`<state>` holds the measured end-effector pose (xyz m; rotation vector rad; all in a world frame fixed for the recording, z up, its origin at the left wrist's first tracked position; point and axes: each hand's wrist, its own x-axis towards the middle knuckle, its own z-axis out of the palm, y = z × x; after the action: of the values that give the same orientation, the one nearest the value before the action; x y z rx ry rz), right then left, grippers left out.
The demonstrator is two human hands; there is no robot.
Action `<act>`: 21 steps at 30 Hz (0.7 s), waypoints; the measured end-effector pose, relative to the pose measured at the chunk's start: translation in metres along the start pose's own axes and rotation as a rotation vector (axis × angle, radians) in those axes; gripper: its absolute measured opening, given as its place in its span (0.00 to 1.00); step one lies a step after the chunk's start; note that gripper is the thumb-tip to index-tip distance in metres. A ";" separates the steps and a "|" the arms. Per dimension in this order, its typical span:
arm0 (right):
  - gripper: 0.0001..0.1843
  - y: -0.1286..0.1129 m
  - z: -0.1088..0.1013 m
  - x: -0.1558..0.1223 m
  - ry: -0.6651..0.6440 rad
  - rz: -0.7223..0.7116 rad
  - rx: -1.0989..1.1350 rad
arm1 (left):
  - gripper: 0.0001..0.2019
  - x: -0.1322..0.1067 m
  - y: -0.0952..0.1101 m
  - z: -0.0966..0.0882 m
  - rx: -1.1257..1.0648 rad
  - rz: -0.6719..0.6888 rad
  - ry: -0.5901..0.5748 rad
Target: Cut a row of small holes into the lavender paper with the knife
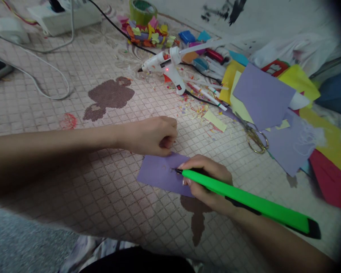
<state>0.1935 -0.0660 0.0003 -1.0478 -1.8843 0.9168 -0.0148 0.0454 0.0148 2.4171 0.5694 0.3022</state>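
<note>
Left hand: your left hand (pixel 149 136) is curled almost shut, holding nothing that shows, at 12 o'clock from the paper. From this angle you can't quite tell whether it touches the paper's upper edge.

Right hand: your right hand (pixel 207 182) is closed around the green utility knife (pixel 244 199), whose handle runs toward 4 o'clock.

Blade: its tip meets the purple paper strip (pixel 159 174), near the strip's right end.

Paper: the strip lies flat on the grid-patterned mat (pixel 125 223), just below your left hand.

Glue gun: a white hot glue gun (pixel 161 66) lies on its side at 12 o'clock, its red light on.

Scissors: gold-coloured scissors (pixel 254 136) lie at 3 o'clock, partly under lavender paper sheets (pixel 263 94).

Scraps: a pale yellow paper slip (pixel 214 120) sits at 1 o'clock among small paper shavings.

Tape: a green tape roll (pixel 140 11) stands at far 12 o'clock, beside a heap of coloured paper cutouts (pixel 149 34).
</note>
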 end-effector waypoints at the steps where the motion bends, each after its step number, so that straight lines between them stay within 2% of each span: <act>1: 0.13 0.000 0.000 0.000 0.000 -0.001 0.001 | 0.09 0.000 0.000 0.000 0.001 -0.002 -0.001; 14: 0.14 0.000 -0.001 0.000 -0.027 0.011 -0.011 | 0.09 0.001 -0.001 0.000 0.006 0.004 -0.007; 21: 0.13 0.003 -0.003 0.001 -0.084 0.002 -0.015 | 0.10 0.002 0.002 -0.002 0.007 -0.004 -0.032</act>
<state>0.1967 -0.0628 -0.0006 -1.0355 -1.9620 0.9623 -0.0134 0.0460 0.0174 2.4227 0.5616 0.2599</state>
